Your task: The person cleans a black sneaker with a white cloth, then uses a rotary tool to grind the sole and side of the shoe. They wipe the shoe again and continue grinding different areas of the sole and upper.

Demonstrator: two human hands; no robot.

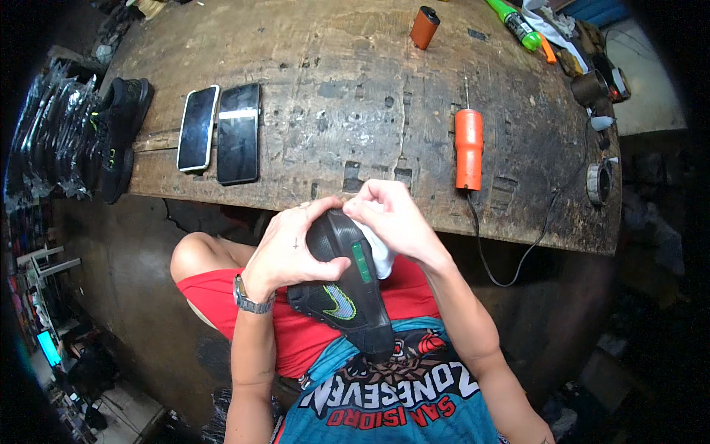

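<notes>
A black shoe (323,240) with a green patch on its sole edge lies tilted on its side over my lap, one end toward the workbench. My left hand (285,248), with a metal watch at the wrist, grips it from the left, thumb and fingers spread round the upper. At the far end of the shoe, my right hand (392,222) is closed in a pinch on a white cloth (382,260). This cloth hangs down along the sole's right side. Its pinched part is hidden by my fingers.
On the worn wooden workbench (310,140) lie two phones (239,133), a corded orange tool (468,148) with a thin metal tip and a small orange-brown container (424,28). Black shoes (118,137) and plastic-wrapped items (52,133) sit left. A green bottle (518,26) and tape roll (597,183) are right.
</notes>
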